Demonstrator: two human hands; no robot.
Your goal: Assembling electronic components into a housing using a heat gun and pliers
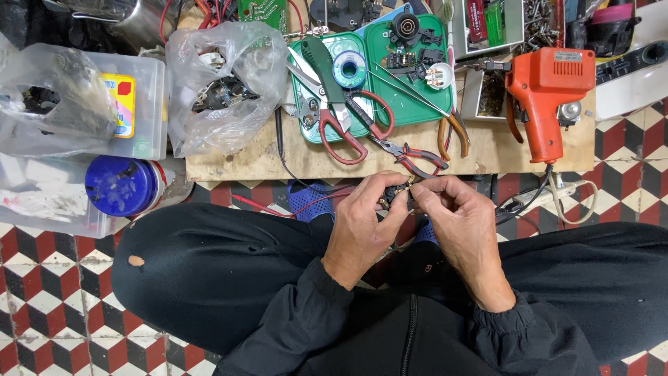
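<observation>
- Low wooden workboard sits ahead, over red, black and white checked floor tiles.
- Left hand reaches in from my lap, fingers curled around a small black electrical part.
- Right hand angles inward, thumb and forefinger pinched narrow on that part's edge.

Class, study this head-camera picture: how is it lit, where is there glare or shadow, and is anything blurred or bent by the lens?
Head view: even, soft light with only faint shadows; glare on the clear plastic bag and on the metal pot at top left; both the left hand and the right hand are sharp, as is the orange soldering gun; the board's edge bows slightly, hinting at wide-angle distortion.
</observation>
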